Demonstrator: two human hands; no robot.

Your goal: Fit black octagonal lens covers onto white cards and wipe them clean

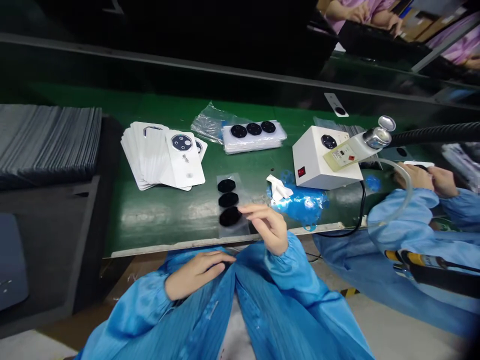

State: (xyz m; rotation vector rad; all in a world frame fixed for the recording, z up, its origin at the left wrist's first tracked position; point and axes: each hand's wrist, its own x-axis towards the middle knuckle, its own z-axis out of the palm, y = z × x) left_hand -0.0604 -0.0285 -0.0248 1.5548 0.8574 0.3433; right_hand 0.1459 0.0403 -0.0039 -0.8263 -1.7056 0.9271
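Observation:
My right hand (268, 225) reaches over the bench's front edge, its fingertips closed at the right rim of a black disc (230, 216). That disc is the nearest in a column of three on a clear film strip (234, 232); it looks slightly tilted. Behind it lie the middle disc (228, 200) and the far disc (226, 185). My left hand (198, 272) rests on my lap below the bench edge, with fingers stretched out and nothing visible in them.
White phone-shaped cards (187, 165) fan out at left, beside a dark rack of panels (48, 142). Film strips with discs (255, 139) lie behind. At right stand a white box (322, 160), a tilted bottle (348, 152), blue film (303, 202) and a white tissue (278, 189). A co-worker's hands (420, 177) work farther right.

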